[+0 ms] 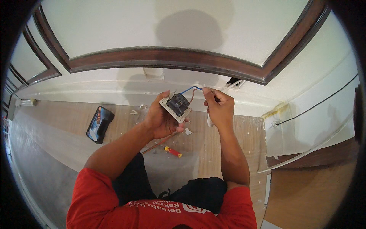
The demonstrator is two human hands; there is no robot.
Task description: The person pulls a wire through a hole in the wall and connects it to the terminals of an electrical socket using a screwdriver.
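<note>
Fitting (178,105): above the floor (211,152), near its wall edge, back exposed.
Left hand (155,119): we grip its rim.
Right hand (220,107): we pinch the wires (188,90).
Wires: we best avoid kinks and tugs.

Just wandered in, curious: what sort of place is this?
Probably a room under repair: a hole in the wall, pale debris on the floor, and a wired electrical fitting in the left hand.

White lettering (154,207) and an emblem (195,208) are crossing the red shirt (164,219). The dark case (100,125) is bearing unreadable print (99,115).
</note>
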